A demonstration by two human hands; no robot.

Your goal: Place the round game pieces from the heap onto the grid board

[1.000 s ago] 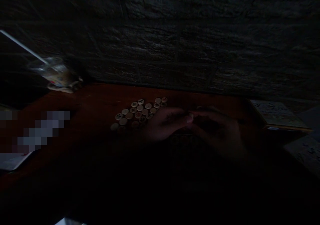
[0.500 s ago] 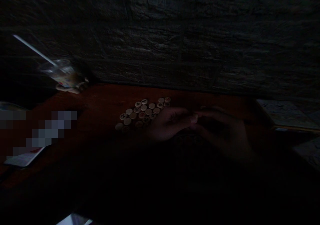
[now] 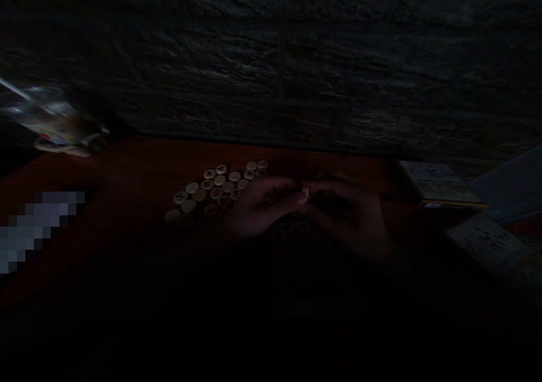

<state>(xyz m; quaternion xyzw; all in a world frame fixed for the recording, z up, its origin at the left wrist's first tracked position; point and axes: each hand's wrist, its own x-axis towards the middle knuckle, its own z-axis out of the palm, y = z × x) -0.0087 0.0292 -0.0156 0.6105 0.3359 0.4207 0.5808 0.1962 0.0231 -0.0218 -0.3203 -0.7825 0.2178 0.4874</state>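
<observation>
Close together over the table, my left hand (image 3: pixel 261 208) and my right hand (image 3: pixel 355 209) meet at the fingertips. Between them is a small pale Chinese chess piece (image 3: pixel 305 191), pinched by the thumb and fingers of both hands. To the left of my left hand lie several round Chinese chess pieces (image 3: pixel 216 192), flat on the wood, some with black or red characters and some blank side up. More pieces (image 3: pixel 296 233) show very faintly below my hands. Deep shadow hides my forearms and much of the fingers.
The red-brown table (image 3: pixel 144 167) runs up to a dark brick wall (image 3: pixel 254 60). A clear plastic cup (image 3: pixel 59 119) with a straw stands at the far left. A blurred-out flat object (image 3: pixel 38 224) lies nearer. On the right are two patterned boxes, one (image 3: pixel 440 181) behind the other (image 3: pixel 495 243).
My view has swung to the right, so the cup, pieces and hands sit further left and more of the boxes shows. Both hands stay together on the piece, which appears slightly turned.
</observation>
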